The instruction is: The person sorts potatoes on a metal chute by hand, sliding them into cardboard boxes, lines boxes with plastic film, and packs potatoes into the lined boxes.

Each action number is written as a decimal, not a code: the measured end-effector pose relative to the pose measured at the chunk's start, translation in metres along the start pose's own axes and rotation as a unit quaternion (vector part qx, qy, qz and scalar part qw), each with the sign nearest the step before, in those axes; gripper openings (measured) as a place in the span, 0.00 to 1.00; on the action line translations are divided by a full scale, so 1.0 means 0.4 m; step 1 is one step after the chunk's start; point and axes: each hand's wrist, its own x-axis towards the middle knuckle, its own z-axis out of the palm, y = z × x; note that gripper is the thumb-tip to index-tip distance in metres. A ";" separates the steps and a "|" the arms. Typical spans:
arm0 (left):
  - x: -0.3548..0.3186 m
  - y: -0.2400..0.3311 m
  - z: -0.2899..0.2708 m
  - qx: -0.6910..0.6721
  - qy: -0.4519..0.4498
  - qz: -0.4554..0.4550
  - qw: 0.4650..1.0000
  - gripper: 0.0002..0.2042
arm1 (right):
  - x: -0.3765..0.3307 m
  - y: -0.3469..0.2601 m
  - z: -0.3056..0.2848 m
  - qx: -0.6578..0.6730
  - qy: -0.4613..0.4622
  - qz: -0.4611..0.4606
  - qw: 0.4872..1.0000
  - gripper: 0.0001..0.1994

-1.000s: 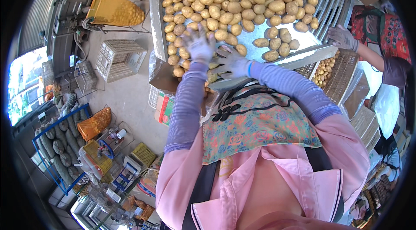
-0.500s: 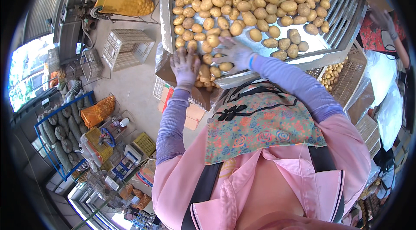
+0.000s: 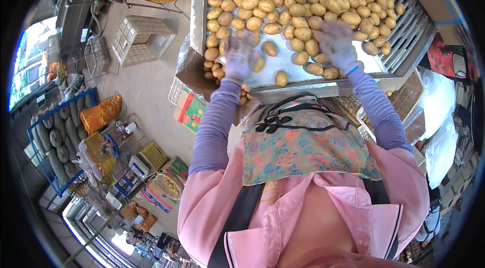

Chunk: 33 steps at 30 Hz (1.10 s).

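Metal tabletop (image 3: pixel 323 87): potatoes (image 3: pixel 302 33) reach its left edge, probably firm, light, prone to roll; we'd cup their middles. Our left hand (image 3: pixel 240 57) is by the front-left corner, right hand (image 3: pixel 338 48) farther right; we cannot tell whether either blurred grip is spread.

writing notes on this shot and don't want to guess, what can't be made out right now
All in the head view:
- Left hand: motion blur hides whether it grips the potato beside it.
- Right hand: blur hides its exact finger positions.
- Potato pile: the top edge cuts off its far end.
- Cardboard box: potatoes and the left forearm hide its bottom.
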 end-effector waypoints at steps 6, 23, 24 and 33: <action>0.308 0.114 -0.105 -0.131 0.009 -0.226 0.965 0.34 | 0.130 -0.032 0.052 -0.176 -0.088 0.227 0.954 0.30; -0.140 -0.015 -0.170 -0.082 0.043 -0.030 0.995 0.29 | 0.069 -0.302 0.105 0.059 -0.162 0.008 0.985 0.38; -0.099 -0.061 -0.165 -0.082 0.073 -0.037 0.993 0.30 | 0.097 -0.349 0.138 0.068 -0.160 -0.030 0.984 0.36; 0.162 -0.026 -0.029 -0.136 0.189 -0.249 0.940 0.34 | 0.093 -0.358 0.204 0.206 -0.144 -0.289 0.924 0.21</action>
